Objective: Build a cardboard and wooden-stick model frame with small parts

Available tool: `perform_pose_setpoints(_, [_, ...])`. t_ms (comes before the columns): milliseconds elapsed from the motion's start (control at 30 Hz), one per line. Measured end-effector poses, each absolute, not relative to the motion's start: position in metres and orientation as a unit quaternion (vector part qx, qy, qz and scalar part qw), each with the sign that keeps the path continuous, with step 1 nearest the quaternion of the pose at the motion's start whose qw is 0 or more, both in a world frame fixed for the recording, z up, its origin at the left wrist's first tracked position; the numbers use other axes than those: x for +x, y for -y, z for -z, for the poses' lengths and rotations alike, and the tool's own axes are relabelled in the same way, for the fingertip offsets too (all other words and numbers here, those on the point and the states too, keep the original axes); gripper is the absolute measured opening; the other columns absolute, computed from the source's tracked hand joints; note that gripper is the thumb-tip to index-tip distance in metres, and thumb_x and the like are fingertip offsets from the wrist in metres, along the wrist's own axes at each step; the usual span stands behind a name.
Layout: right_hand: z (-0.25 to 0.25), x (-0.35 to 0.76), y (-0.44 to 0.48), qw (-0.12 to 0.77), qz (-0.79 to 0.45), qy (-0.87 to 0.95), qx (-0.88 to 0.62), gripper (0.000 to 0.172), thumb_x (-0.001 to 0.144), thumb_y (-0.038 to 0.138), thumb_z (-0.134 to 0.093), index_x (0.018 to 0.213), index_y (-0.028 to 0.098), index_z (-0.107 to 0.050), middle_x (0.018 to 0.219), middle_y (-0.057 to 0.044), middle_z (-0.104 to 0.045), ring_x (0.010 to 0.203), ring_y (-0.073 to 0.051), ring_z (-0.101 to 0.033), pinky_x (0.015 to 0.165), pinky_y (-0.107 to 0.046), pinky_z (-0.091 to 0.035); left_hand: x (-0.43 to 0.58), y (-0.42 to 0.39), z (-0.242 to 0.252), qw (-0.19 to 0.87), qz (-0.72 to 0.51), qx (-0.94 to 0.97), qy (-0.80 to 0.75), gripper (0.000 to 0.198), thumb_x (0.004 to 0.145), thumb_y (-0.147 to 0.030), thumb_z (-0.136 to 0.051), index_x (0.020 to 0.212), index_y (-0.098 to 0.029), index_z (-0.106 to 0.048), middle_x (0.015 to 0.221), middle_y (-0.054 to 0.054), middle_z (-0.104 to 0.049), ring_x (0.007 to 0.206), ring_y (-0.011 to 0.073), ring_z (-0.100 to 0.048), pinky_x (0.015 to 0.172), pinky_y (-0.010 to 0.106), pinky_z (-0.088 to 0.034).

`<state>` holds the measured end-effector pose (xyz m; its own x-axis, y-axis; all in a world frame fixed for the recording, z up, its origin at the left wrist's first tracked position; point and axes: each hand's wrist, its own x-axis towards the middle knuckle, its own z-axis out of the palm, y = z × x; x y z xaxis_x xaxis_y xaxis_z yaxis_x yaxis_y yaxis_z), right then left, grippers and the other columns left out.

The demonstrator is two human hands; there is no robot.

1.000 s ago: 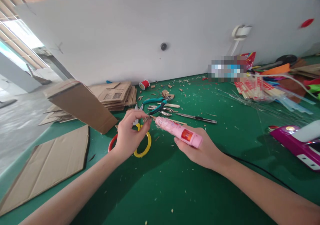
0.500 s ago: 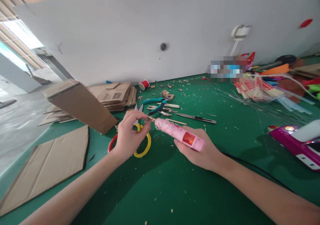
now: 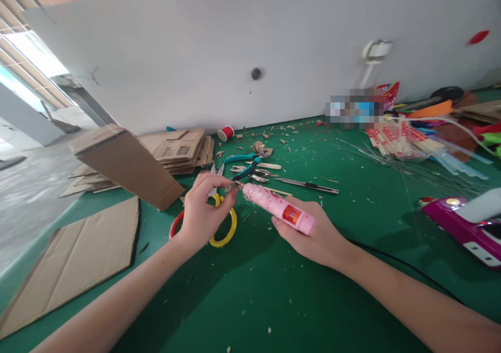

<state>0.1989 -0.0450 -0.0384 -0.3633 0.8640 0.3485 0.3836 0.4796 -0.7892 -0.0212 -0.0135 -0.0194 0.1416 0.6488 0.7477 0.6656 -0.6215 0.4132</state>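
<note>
My right hand (image 3: 313,235) grips a pink glue gun (image 3: 278,208), its tip pointing left toward my other hand. My left hand (image 3: 203,209) is closed in a pinch on a small brownish piece (image 3: 230,187) that meets the gun's tip. Both hands hover just above the green table (image 3: 250,290). Under my left hand lie scissors with one red and one yellow handle loop (image 3: 223,230). A black cord (image 3: 395,261) runs from my right wrist across the table to the right.
A folded cardboard box (image 3: 125,162), flat cardboard sheets (image 3: 74,259) and a cardboard stack (image 3: 183,146) lie left. Teal pliers (image 3: 245,160), a utility knife (image 3: 309,186), a red thread spool (image 3: 226,132) and chips sit behind the hands. Stick packs (image 3: 403,139) and a purple device (image 3: 465,225) are right.
The glue gun has shifted slightly, dipping half a second ago and now back up against the small piece. My left hand has barely moved.
</note>
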Motion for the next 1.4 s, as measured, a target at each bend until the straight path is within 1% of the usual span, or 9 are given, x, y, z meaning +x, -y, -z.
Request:
perform_pose_setpoints(267, [0.0414, 0.1989, 0.0447, 0.401, -0.286, 0.781, -0.385, 0.016, 0.075, 0.018, -0.060, 0.072, 0.021, -0.045, 0.063, 0.007, -0.053, 0.051, -0.007, -0.048, 0.047, -0.020, -0.032, -0.0200, 0.0142, 0.0182, 0.021, 0.479, -0.763, 0.435, 0.006, 0.077, -0.013, -0.061, 0.080, -0.018, -0.060, 0.079, 0.001, -0.063, 0.077, 0.0141, -0.057, 0.072, 0.028, -0.047])
perform_pose_setpoints(567, [0.0400, 0.1980, 0.0449, 0.384, -0.276, 0.772, -0.426, 0.012, 0.076, 0.018, -0.057, 0.071, 0.021, -0.046, 0.061, 0.006, -0.052, 0.050, -0.008, -0.044, 0.047, -0.023, -0.030, -0.0199, 0.0146, 0.0194, 0.013, 0.496, -0.739, 0.456, 0.005, 0.076, -0.016, -0.063, 0.079, -0.019, -0.061, 0.080, 0.001, -0.064, 0.076, 0.0140, -0.059, 0.071, 0.027, -0.047])
perform_pose_setpoints(767, [0.0409, 0.1972, 0.0453, 0.385, -0.279, 0.780, -0.406, 0.013, 0.074, 0.020, -0.060, 0.073, 0.021, -0.046, 0.063, 0.005, -0.055, 0.053, -0.008, -0.049, 0.048, -0.021, -0.032, -0.0190, 0.0148, 0.0171, 0.013, 0.476, -0.744, 0.469, 0.005, 0.075, -0.014, -0.061, 0.078, -0.018, -0.060, 0.077, 0.001, -0.064, 0.073, 0.0138, -0.057, 0.069, 0.027, -0.046])
perform_pose_setpoints(967, [0.0374, 0.1957, 0.0452, 0.379, -0.261, 0.774, -0.435, 0.009, 0.076, 0.020, -0.056, 0.072, 0.020, -0.048, 0.062, 0.004, -0.054, 0.050, -0.009, -0.046, 0.047, -0.023, -0.031, -0.0193, 0.0146, 0.0188, 0.012, 0.483, -0.734, 0.477, 0.002, 0.076, -0.017, -0.062, 0.077, -0.018, -0.060, 0.078, 0.001, -0.064, 0.075, 0.0141, -0.058, 0.070, 0.028, -0.047])
perform_pose_setpoints(1133, [0.0363, 0.1957, 0.0461, 0.377, -0.280, 0.776, -0.420, 0.009, 0.074, 0.020, -0.058, 0.074, 0.021, -0.049, 0.064, 0.004, -0.057, 0.053, -0.010, -0.049, 0.049, -0.023, -0.033, -0.0180, 0.0162, 0.0182, 0.007, 0.469, -0.747, 0.472, 0.004, 0.075, -0.015, -0.061, 0.077, -0.018, -0.059, 0.075, 0.001, -0.063, 0.072, 0.0137, -0.055, 0.069, 0.028, -0.047])
perform_pose_setpoints(1300, [0.0360, 0.1954, 0.0449, 0.364, -0.259, 0.772, -0.452, 0.006, 0.078, 0.022, -0.054, 0.074, 0.021, -0.050, 0.062, 0.003, -0.056, 0.051, -0.010, -0.048, 0.048, -0.024, -0.032, -0.0176, 0.0169, 0.0156, 0.010, 0.473, -0.736, 0.484, 0.002, 0.076, -0.016, -0.060, 0.076, -0.018, -0.060, 0.076, 0.001, -0.064, 0.073, 0.0143, -0.056, 0.069, 0.029, -0.046])
perform_pose_setpoints(1400, [0.0351, 0.1971, 0.0418, 0.357, -0.264, 0.760, -0.475, 0.004, 0.079, 0.024, -0.054, 0.079, 0.021, -0.053, 0.062, 0.003, -0.057, 0.051, -0.011, -0.049, 0.047, -0.024, -0.032, -0.0178, 0.0169, 0.0148, 0.005, 0.473, -0.733, 0.489, 0.001, 0.076, -0.017, -0.060, 0.076, -0.018, -0.061, 0.077, 0.001, -0.064, 0.073, 0.0145, -0.056, 0.069, 0.028, -0.046])
